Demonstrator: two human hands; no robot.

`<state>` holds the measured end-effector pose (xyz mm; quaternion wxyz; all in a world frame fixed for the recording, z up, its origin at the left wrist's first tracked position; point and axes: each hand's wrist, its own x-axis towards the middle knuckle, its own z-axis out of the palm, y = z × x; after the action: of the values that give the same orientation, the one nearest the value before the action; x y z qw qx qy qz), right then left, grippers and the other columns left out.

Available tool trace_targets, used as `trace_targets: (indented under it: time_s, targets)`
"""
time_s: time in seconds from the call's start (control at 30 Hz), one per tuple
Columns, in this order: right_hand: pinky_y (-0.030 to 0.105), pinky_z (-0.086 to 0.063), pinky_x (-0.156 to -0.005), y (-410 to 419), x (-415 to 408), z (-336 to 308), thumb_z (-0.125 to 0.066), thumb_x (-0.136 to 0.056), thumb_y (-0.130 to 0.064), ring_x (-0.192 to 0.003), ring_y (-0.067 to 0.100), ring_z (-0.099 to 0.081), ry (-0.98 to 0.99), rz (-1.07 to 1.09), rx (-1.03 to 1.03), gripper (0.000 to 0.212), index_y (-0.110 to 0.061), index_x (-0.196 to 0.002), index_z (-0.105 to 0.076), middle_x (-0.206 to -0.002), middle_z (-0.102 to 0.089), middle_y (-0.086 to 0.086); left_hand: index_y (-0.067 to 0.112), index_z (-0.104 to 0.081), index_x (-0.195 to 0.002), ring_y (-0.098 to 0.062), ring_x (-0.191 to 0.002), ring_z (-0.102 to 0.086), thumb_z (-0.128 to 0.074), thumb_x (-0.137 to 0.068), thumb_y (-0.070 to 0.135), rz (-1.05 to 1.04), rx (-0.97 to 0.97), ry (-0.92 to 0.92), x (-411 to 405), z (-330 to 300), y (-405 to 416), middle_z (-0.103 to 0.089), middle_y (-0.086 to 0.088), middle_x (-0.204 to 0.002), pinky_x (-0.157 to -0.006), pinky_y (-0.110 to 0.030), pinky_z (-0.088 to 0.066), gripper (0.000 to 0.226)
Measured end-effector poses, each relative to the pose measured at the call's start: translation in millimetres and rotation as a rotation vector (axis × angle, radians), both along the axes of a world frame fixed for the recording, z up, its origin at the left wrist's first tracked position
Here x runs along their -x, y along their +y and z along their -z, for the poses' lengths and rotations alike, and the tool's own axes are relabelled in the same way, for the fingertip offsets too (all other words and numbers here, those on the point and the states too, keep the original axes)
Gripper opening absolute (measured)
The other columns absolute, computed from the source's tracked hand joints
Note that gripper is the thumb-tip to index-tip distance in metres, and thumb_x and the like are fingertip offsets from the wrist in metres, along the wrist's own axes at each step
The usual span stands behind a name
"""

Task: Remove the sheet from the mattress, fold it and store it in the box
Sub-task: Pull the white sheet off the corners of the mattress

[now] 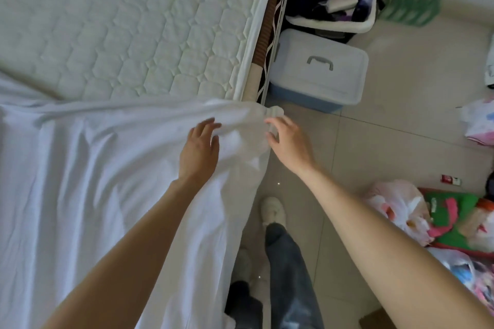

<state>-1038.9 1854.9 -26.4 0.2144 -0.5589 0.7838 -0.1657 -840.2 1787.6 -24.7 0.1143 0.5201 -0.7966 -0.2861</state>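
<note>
A white sheet covers the near half of the quilted mattress; the far half lies bare. The sheet's bunched edge hangs at the mattress's right side. My left hand hovers over the sheet near that edge with fingers spread, holding nothing. My right hand is beside the bunched edge over the floor, fingers apart, its fingertips close to the fabric. A plastic box with a translucent lid and grey handle stands shut on the floor by the bed, beyond my right hand.
A basket of dark clothes sits behind the box. Plastic bags and a green bag crowd the floor at right. My legs and white shoe stand on the tiled floor next to the bed.
</note>
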Motion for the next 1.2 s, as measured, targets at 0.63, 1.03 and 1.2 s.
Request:
trace_targets:
  time_s: [0.63, 1.03, 1.2]
  targets:
    - [0.024, -0.030, -0.044, -5.8, 148.4, 34.2, -0.041, -0.088, -0.049, -0.044, 0.033, -0.056, 0.176, -0.139, 0.000, 0.042, -0.011, -0.078, -0.055, -0.053, -0.059, 0.009, 0.007, -0.066, -0.091, -0.029, -0.079, -0.057, -0.063, -0.084, 0.012, 0.230, 0.010, -0.023, 124.7, 19.6, -67.1, -0.059, -0.010, -0.091, -0.062, -0.039, -0.050, 0.009]
    - [0.030, -0.028, -0.056, 38.7, 186.2, 31.9, -0.051, -0.094, -0.025, -0.063, 0.027, -0.053, -0.047, -0.081, -0.212, 0.014, -0.012, -0.100, -0.052, -0.071, -0.059, 0.002, 0.011, -0.068, -0.096, -0.027, -0.082, -0.057, -0.056, -0.089, 0.017, 0.210, 0.090, -0.082, 155.3, 25.4, -65.7, -0.065, -0.006, -0.090, -0.061, -0.038, -0.049, 0.015]
    - [0.028, -0.032, -0.050, 62.6, 211.4, 36.5, -0.061, -0.089, -0.028, -0.057, 0.032, -0.054, 0.130, 0.120, -0.175, 0.019, -0.010, -0.083, -0.057, -0.063, -0.057, 0.005, 0.011, -0.066, -0.106, -0.029, -0.096, -0.055, -0.057, -0.087, 0.009, 0.089, 0.059, -0.026, 166.3, 26.8, -62.9, -0.064, -0.009, -0.103, -0.075, -0.038, -0.046, 0.021]
